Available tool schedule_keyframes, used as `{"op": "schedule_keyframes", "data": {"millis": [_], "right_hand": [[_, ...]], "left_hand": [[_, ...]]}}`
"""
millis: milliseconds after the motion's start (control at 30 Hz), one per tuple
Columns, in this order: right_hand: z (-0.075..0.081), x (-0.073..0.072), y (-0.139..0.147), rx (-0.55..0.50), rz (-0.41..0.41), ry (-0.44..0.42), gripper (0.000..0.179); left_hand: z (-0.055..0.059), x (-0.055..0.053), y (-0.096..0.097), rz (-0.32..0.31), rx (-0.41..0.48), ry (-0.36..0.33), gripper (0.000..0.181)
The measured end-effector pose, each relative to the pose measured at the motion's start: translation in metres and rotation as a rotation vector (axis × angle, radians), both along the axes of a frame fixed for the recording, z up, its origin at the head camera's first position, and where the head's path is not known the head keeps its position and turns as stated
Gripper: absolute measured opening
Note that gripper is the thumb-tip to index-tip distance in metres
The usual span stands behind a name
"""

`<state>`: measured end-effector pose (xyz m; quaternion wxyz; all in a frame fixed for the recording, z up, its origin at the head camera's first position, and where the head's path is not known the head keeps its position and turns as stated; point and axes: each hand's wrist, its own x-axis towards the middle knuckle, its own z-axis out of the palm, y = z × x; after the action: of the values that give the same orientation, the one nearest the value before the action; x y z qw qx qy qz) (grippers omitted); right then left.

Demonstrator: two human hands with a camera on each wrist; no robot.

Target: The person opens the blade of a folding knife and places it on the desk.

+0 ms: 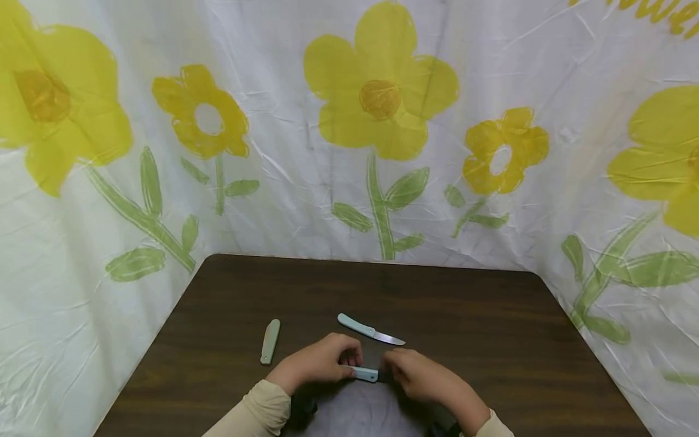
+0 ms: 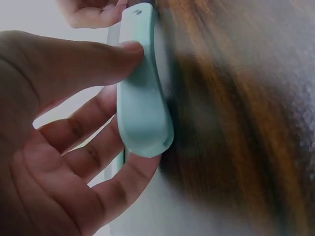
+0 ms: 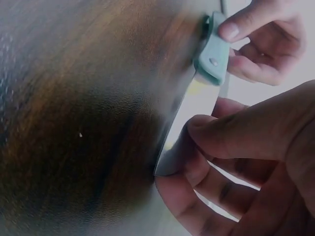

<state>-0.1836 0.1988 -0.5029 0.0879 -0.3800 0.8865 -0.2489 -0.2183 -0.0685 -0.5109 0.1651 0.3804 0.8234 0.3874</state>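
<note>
Between my hands is a folding knife [image 1: 366,374] with a pale blue-green handle and its blade out. My left hand [image 1: 319,363] grips the handle [image 2: 142,108], thumb on its upper face and fingers beneath. With thumb and fingers, my right hand [image 1: 425,377] pinches the shiny blade [image 3: 189,110] toward its tip. Beyond the hands lies an open folding knife [image 1: 356,325] with a light blue handle, its blade pointing right. To the left of my left hand rests a pale green folded knife [image 1: 270,343], with no blade showing out of it.
Everything lies on a dark wood-grain table [image 1: 464,303] with rounded far corners. A white cloth [image 1: 284,212] printed with yellow flowers hangs around its back and sides. Both forearms come in from the near edge in light sleeves [image 1: 256,406].
</note>
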Motion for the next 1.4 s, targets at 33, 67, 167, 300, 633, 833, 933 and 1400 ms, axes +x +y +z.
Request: {"op": "schedule_keyframes", "data": {"millis": [33, 67, 167, 300, 633, 833, 933, 1400], "right_hand": [[0.0, 0.0, 0.0, -0.005, -0.004, -0.004, 0.024], [0.0, 0.0, -0.001, -0.01, -0.008, -0.008, 0.024], [-0.001, 0.0, -0.002, -0.02, -0.02, -0.01, 0.024], [0.0, -0.001, -0.004, -0.02, -0.036, -0.02, 0.024], [0.003, 0.001, -0.007, 0.066, -0.185, -0.017, 0.025], [0.0, 0.004, -0.007, 0.066, -0.19, -0.003, 0.026], [-0.001, 0.004, -0.007, 0.076, -0.189, 0.005, 0.026], [0.011, -0.007, -0.013, 0.007, -0.213, 0.043, 0.014]], "left_hand": [[-0.001, 0.001, 0.0, 0.002, 0.002, 0.007, 0.013], [-0.001, 0.002, 0.0, 0.004, 0.006, 0.018, 0.013], [0.0, 0.004, 0.0, 0.011, 0.018, 0.058, 0.012], [0.002, 0.007, -0.001, 0.021, 0.001, 0.114, 0.009], [0.006, 0.01, -0.005, 0.075, -0.05, 0.149, 0.004], [0.003, 0.013, -0.009, 0.091, -0.057, 0.153, 0.003], [0.001, 0.012, -0.012, 0.093, -0.049, 0.158, 0.003], [0.011, 0.007, -0.048, 0.301, -0.051, 0.194, 0.018]]}}
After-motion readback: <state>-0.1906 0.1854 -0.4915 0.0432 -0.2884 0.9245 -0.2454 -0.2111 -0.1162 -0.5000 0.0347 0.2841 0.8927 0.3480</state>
